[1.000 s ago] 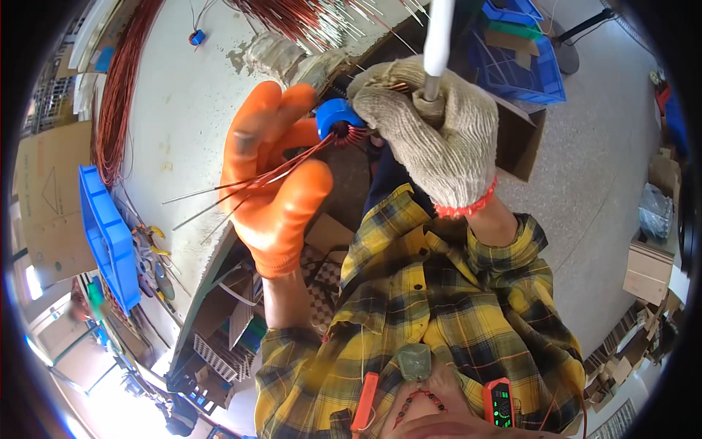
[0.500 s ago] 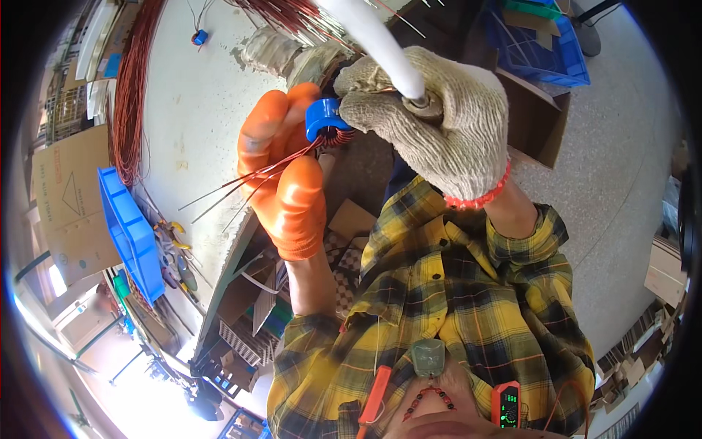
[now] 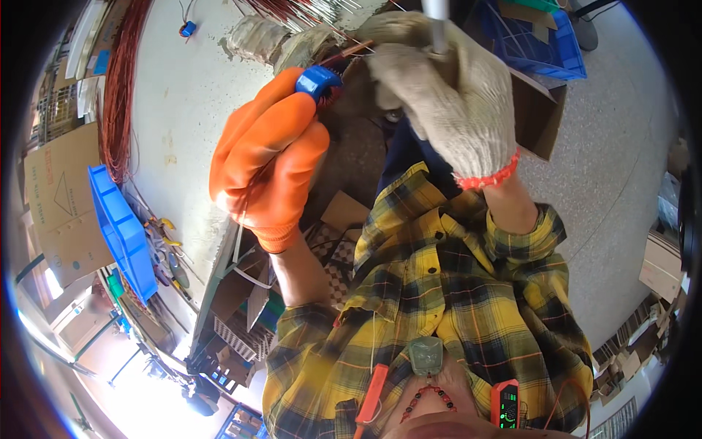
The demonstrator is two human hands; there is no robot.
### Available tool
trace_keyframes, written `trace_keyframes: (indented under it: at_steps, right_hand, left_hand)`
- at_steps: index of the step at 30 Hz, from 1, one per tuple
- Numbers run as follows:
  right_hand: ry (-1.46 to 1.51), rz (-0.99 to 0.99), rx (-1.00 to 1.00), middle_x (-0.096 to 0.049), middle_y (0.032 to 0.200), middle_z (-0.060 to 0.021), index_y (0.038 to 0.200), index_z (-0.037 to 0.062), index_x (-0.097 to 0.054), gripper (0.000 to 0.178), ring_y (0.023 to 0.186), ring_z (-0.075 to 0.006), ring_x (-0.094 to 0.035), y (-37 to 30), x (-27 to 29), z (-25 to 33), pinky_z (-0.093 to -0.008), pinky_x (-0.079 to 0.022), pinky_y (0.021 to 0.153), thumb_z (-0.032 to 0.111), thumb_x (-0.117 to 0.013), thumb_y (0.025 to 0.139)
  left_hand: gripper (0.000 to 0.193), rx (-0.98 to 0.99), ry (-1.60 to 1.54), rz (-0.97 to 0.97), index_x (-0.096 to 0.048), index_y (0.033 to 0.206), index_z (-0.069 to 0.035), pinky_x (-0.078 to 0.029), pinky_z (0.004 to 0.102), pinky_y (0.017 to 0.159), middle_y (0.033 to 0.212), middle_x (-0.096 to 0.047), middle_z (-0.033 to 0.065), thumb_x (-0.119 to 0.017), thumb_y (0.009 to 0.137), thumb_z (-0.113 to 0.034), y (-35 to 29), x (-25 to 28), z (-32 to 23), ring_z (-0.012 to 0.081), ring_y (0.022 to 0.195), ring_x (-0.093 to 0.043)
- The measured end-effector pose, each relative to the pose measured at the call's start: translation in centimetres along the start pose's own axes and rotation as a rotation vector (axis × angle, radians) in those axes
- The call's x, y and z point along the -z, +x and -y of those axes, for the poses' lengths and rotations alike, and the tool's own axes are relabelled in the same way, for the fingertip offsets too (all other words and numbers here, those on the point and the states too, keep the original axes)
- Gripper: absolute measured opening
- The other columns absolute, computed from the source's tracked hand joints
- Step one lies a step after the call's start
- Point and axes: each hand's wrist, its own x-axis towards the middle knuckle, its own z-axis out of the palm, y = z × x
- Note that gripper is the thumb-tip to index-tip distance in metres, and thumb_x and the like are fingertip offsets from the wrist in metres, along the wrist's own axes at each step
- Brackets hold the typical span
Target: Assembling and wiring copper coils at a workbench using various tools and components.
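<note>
My left hand (image 3: 267, 157), in an orange coated glove, is closed around a blue ring-shaped coil (image 3: 316, 82) wound with reddish wire. Its thumb and forefinger grip the ring, and long wire tails run through the curled fingers and out below the palm. To the right, my right hand (image 3: 450, 102), in an off-white knitted glove with a red cuff edge, is closed and partly blurred. A white rod (image 3: 436, 25) rises from its grip; the rod's lower end is hidden. A reddish wire (image 3: 351, 53) stretches between the coil and the right fingers.
A pale workbench (image 3: 183, 95) bears a bundle of red wires (image 3: 121, 95), another small blue coil (image 3: 188, 29) and several pliers (image 3: 164, 245). A blue bin (image 3: 121, 230) stands at its left edge. Another blue crate (image 3: 534, 44) and an open cardboard box (image 3: 541, 117) are at the right.
My left hand has turned and curled over the wire tails, tilting the coil up and left. My right hand has moved upward and away from the coil, and the white rod stands more upright.
</note>
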Motion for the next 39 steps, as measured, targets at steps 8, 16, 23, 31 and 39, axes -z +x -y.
trace_keyframes:
  at_steps: [8, 16, 23, 31, 39]
  right_hand:
    - [0.639, 0.095, -0.657, -0.075, 0.08, -0.0079, 0.114, 0.0011, -0.071, 0.038, 0.055, -0.0072, -0.065, -5.2, -0.1, -3.7, -0.0208, -0.049, 0.045, 0.037, -0.069, 0.105]
    - [0.564, 0.015, -0.57, -0.072, 0.082, -0.0099, 0.124, -0.0046, -0.066, 0.04, 0.056, -0.0104, -0.065, -7.1, -0.9, -6.3, -0.0218, -0.048, 0.046, 0.029, -0.072, 0.103]
    - [0.793, 0.168, -0.462, -0.07, 0.067, -0.0136, 0.125, -0.0043, -0.064, 0.03, 0.041, -0.0075, -0.054, -6.5, 0.3, -0.6, -0.0242, -0.038, 0.034, 0.016, -0.065, 0.103]
    - [-0.035, 0.092, -0.244, -0.073, 0.077, -0.0055, 0.121, -0.0002, -0.068, 0.039, 0.066, -0.011, -0.072, -5.4, -0.8, -4.3, -0.0248, -0.059, 0.062, 0.028, -0.08, 0.097]
    - [0.281, 0.095, -0.561, -0.067, 0.063, -0.0033, 0.116, 0.0034, -0.072, 0.024, 0.045, -0.0056, -0.055, -5.3, -1.3, -3.3, -0.0212, -0.036, 0.039, 0.022, -0.073, 0.101]
  left_hand:
    - [0.032, -0.222, 0.256, 0.139, -0.079, 0.108, -0.002, -0.057, 0.0377, 0.085, 0.115, -0.078, 0.0236, -0.089, 0.077, -0.006, 1.6, 1.5, 1.7, 0.0294, 0.093, -0.074]
    - [0.027, -0.3, 0.369, 0.14, -0.078, 0.109, -0.003, -0.058, 0.0378, 0.091, 0.121, -0.076, 0.0231, -0.088, 0.084, -0.009, 1.1, 0.9, 2.3, 0.0293, 0.104, -0.074]
    - [0.031, -0.312, 0.364, 0.179, -0.077, 0.113, -0.004, -0.056, 0.039, 0.099, 0.126, -0.074, 0.0228, -0.088, 0.085, -0.008, 1.0, 1.3, 2.0, 0.0283, 0.11, -0.073]
    - [0.083, -0.112, 0.008, -0.091, -0.048, 0.155, -0.004, -0.06, 0.0402, 0.098, 0.143, -0.063, 0.0267, -0.09, 0.087, -0.029, -2.9, -0.6, 2.7, 0.0296, 0.119, -0.07]
    - [0.05, -0.11, 0.456, -0.338, -0.06, 0.141, 0.005, -0.063, 0.0368, 0.086, 0.112, -0.076, 0.0275, -0.072, 0.102, -0.024, -4.3, -0.6, 0.1, 0.0283, 0.095, -0.076]
